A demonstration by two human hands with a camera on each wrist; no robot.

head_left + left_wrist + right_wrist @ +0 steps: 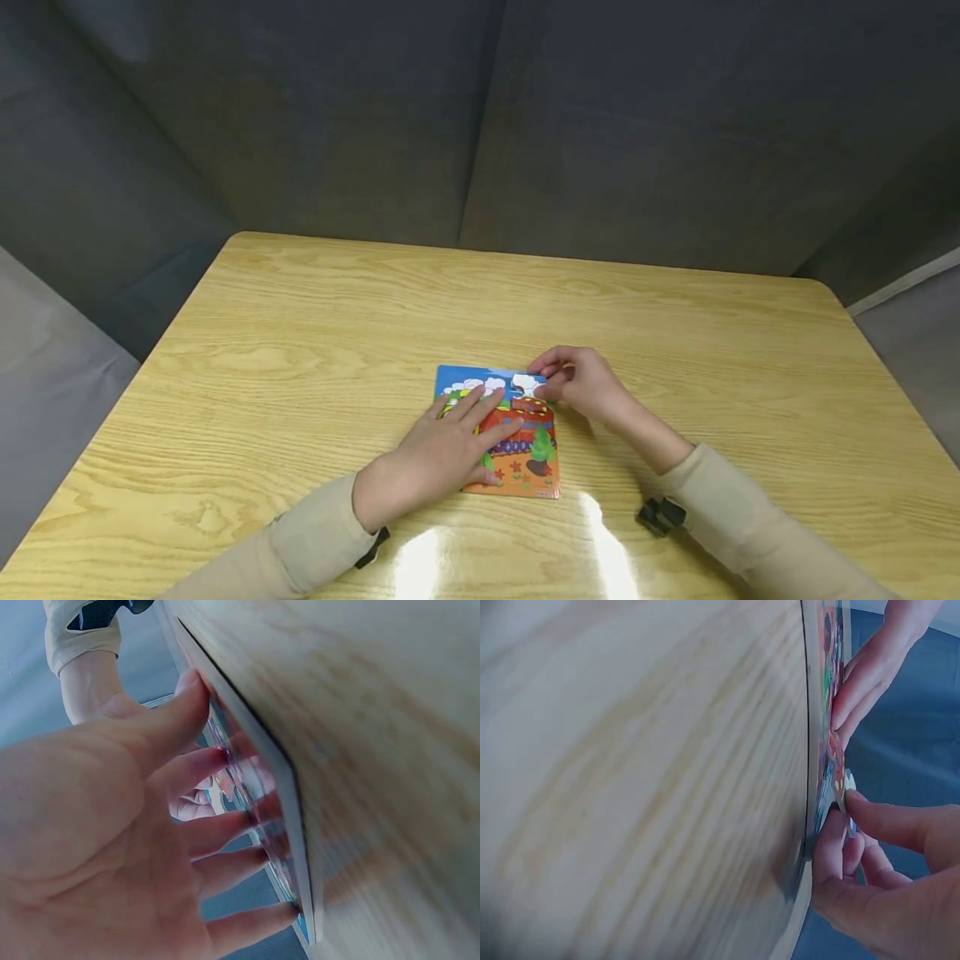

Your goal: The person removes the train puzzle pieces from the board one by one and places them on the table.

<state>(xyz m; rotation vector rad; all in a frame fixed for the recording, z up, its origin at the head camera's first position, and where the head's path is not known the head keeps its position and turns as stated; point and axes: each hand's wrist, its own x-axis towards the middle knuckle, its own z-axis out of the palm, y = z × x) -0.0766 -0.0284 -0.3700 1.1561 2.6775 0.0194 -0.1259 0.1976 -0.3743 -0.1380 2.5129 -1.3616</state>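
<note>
A colourful picture puzzle board [528,458] lies on the wooden table [300,333], near its front middle. My left hand [476,417] rests flat on the board's left half, its straight fingers [225,829] pressing the surface [294,825]. My right hand [543,380] is at the board's far right corner. There its thumb and fingers pinch a white-and-blue puzzle piece [527,384] held against the board. The right wrist view shows that piece [847,787] between the fingertips [832,840], with the board edge [826,712] and the left hand's fingers [859,686] beyond.
Dark grey fabric walls close in the table at the back and both sides. Black camera mounts sit on the right wrist [660,514] and the left wrist [372,547]. Bright light glare lies on the table's front edge [607,558].
</note>
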